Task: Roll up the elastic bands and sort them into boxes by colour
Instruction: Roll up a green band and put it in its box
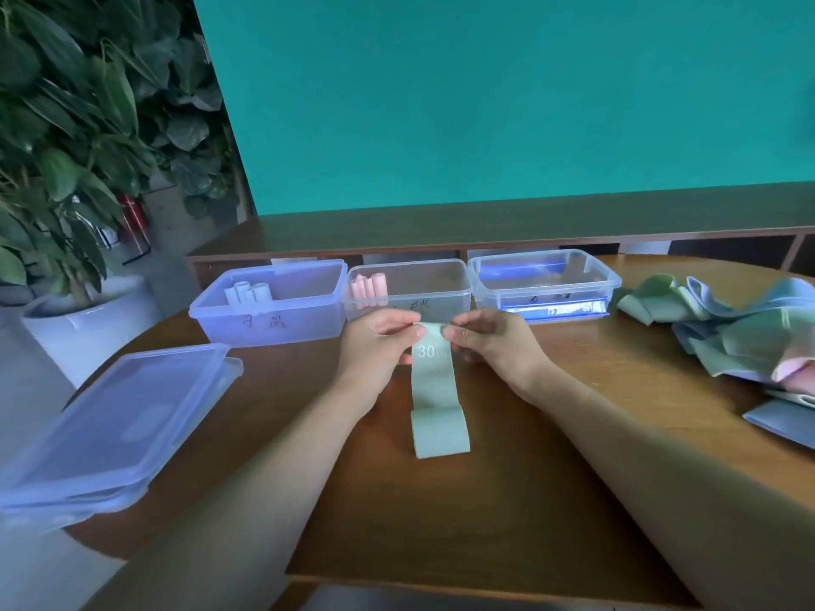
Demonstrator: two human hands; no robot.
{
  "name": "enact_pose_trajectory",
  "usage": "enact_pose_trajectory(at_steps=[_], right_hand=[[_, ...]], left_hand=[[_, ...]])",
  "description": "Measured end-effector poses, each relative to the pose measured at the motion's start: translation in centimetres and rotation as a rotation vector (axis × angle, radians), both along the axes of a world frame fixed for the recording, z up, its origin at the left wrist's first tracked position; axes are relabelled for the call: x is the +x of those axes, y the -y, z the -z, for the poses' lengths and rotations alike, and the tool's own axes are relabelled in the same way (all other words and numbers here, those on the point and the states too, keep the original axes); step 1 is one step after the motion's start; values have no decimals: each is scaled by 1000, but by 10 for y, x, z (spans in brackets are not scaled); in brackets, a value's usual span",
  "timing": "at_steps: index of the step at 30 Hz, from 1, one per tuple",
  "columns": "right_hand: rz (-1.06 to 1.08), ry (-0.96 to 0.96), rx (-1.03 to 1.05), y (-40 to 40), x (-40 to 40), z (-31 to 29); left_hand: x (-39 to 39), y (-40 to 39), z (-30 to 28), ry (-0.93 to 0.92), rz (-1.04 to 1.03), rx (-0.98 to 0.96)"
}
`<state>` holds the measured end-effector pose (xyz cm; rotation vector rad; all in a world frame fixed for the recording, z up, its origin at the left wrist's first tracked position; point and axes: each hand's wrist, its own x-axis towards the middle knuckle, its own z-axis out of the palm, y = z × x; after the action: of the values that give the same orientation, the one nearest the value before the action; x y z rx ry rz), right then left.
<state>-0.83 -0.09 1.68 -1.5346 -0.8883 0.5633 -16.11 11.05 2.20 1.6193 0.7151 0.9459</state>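
Note:
A pale green elastic band (pixel 434 390) marked "30" lies lengthwise on the wooden table (pixel 507 500), its near end curled over. My left hand (pixel 379 341) and my right hand (pixel 489 341) both pinch its far end, just in front of the boxes. Three clear plastic boxes stand in a row behind: the left box (pixel 300 319) holds pale rolled bands (pixel 248 292), the middle box (pixel 445 297) holds pink rolls (pixel 369 287), and the right box (pixel 613 282) shows no rolls that I can make out.
A heap of loose green, blue and pink bands (pixel 732 332) lies at the right of the table. Stacked box lids (pixel 110 429) rest at the left edge. A potted plant (pixel 75 178) stands on the floor to the left, a low shelf (pixel 485 231) behind.

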Motion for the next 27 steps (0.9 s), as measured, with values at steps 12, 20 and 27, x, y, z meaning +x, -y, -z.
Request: enact_pose_trajectory(at_steps=[12, 20, 27], right_hand=[[-8, 244, -6, 23, -17, 8], [-111, 272, -17, 59, -43, 6], [-58, 251, 15, 88, -54, 10]], left_hand=[[8, -18, 16, -41, -143, 119], [-37, 33, 10, -371, -170, 375], [-73, 93, 12, -359, -52, 473]])
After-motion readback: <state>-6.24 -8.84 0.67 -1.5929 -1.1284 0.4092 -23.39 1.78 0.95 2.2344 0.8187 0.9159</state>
